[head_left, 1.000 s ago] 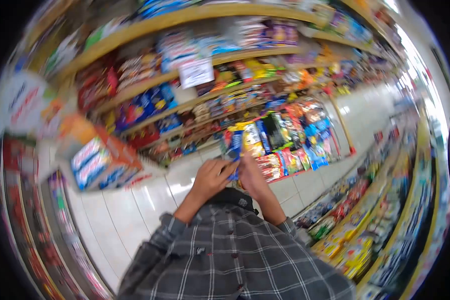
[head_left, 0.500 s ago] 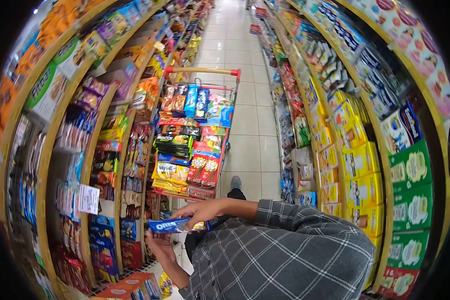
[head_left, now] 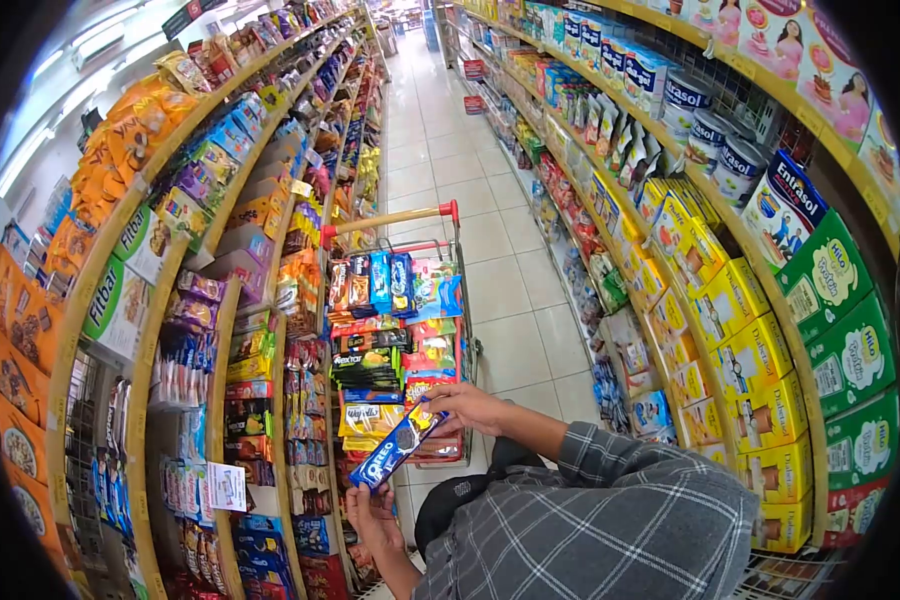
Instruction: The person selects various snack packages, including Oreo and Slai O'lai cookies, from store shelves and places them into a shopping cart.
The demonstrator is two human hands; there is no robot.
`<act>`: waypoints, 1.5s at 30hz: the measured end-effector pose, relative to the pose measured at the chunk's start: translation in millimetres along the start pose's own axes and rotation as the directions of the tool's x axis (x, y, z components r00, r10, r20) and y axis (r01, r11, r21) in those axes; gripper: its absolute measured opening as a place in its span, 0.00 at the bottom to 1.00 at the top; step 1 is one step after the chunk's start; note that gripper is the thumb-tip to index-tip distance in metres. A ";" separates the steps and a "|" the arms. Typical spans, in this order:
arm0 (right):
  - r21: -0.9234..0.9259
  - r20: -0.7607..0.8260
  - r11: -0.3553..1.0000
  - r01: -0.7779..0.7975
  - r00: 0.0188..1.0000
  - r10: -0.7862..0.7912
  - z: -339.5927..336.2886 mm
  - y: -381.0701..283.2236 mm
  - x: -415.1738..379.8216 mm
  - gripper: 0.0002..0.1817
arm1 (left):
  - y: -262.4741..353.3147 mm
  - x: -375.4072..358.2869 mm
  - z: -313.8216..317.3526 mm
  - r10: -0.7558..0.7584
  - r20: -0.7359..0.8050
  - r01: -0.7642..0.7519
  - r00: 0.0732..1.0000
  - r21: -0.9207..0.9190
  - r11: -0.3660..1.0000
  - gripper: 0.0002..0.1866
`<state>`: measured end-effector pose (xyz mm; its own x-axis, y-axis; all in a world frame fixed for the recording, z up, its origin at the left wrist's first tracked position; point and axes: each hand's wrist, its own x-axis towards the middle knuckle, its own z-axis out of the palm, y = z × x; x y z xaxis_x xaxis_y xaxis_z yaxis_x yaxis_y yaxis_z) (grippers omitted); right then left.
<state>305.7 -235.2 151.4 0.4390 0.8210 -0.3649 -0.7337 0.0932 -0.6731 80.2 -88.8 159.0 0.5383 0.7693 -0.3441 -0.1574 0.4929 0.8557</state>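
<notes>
A blue Oreo pack point(head_left: 395, 448) is held slantwise between both hands, its printed face up. My left hand point(head_left: 373, 515) grips the lower left end from below. The fingers of my right hand point(head_left: 467, 409) pinch the upper right end. Just beyond the pack, a shopping cart point(head_left: 390, 222) with a red and wooden handle stands in the aisle. It is loaded with snack packs, among them a yellow Wafello pack point(head_left: 370, 418) and green-black Nextar packs point(head_left: 368, 362), partly beside and behind the Oreo pack.
Snack shelves point(head_left: 160, 330) with yellowish edges line the left side. On the right, shelves hold yellow boxes point(head_left: 760, 410), green Hilo boxes point(head_left: 860, 360) and Entrasol packs point(head_left: 785, 210). A tiled floor point(head_left: 510, 270) runs between them, right of the cart.
The Oreo pack has moved right and turned from nearly level to slanted, closer to the cart. My right hand has shifted to its upper end. The view has tilted up.
</notes>
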 end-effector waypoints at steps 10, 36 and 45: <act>0.009 -0.008 0.997 -0.080 0.997 0.080 17.7 20.0 7.1 0.17 | 3.8 -25.1 -18.3 0.022 -0.129 -0.029 0.991 -0.055 0.998 0.08; 0.000 -0.012 0.997 -0.075 0.997 0.075 30.3 31.6 22.7 0.13 | -7.1 -42.3 -22.9 0.053 -0.204 -0.079 0.977 -0.121 0.989 0.09; 0.127 -0.166 0.987 0.100 0.983 -0.078 6.0 15.2 -4.9 0.13 | -6.4 -12.8 3.8 -0.072 0.070 0.070 0.995 0.032 0.997 0.12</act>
<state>289.3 -234.4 146.8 0.5752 0.7063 -0.4127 -0.7458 0.2455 -0.6192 77.5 -103.3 159.4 0.6047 0.7014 -0.3773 -0.0925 0.5324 0.8415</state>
